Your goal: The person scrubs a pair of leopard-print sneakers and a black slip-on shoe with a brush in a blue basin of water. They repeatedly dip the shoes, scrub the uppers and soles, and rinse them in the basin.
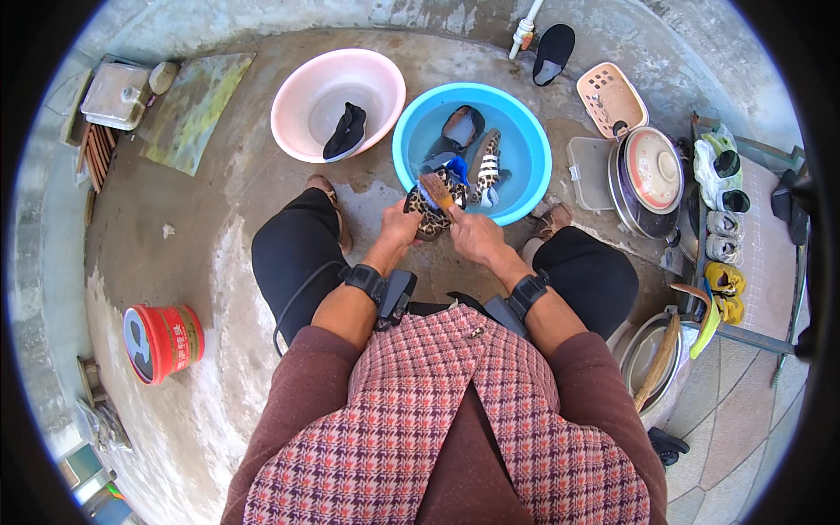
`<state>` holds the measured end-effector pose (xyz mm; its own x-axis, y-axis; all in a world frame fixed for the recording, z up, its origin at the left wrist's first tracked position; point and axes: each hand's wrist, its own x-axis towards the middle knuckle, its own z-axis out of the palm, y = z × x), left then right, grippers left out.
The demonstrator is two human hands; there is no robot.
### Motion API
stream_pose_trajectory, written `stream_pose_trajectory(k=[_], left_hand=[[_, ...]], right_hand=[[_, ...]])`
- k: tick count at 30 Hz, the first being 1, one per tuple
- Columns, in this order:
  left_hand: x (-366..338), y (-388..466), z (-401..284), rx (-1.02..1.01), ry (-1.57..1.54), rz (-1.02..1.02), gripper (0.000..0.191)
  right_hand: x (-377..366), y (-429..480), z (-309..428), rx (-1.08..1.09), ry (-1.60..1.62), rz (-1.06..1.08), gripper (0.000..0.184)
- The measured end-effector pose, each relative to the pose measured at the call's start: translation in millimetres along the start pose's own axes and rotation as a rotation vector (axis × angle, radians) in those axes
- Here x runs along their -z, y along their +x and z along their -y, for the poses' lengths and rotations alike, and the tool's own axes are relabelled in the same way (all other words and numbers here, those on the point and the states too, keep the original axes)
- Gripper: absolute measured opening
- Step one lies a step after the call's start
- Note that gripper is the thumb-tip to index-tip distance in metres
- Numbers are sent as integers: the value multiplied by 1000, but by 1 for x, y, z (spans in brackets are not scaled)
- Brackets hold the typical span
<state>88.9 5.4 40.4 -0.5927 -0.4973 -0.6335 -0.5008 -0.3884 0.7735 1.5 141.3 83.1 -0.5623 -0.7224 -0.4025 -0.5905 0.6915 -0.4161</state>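
My left hand (400, 224) grips a leopard-print shoe (430, 222) over the near rim of a blue plastic basin (542, 172). In my right hand (478, 235) is a wooden-handled scrubbing brush (438, 191), its pale bristles against the shoe. A blue part shows at the shoe's far side. Another leopard-print shoe with white stripes (487, 164) lies in the water of the basin, beside a dark shoe (463, 126). To the left, a pink plastic basin (282, 108) holds a black shoe (346, 133) leaning on its inner wall.
A black slipper (554, 54) lies by the far wall near a white pipe (524, 33). On the right are a peach plastic basket (610, 102), a lidded pot (651, 170) and a rack (741, 333) with several shoes. A red bucket (172, 342) stands at the left.
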Motion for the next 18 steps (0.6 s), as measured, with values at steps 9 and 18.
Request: stream_pose_trajectory(k=[9,18], left_hand=[[3,2,2,-5,-69,46,41],[1,13,5,4,26,28,43]], right_hand=[[-7,19,2,53,89,-66,29],[2,-3,9,40,77,36,29]])
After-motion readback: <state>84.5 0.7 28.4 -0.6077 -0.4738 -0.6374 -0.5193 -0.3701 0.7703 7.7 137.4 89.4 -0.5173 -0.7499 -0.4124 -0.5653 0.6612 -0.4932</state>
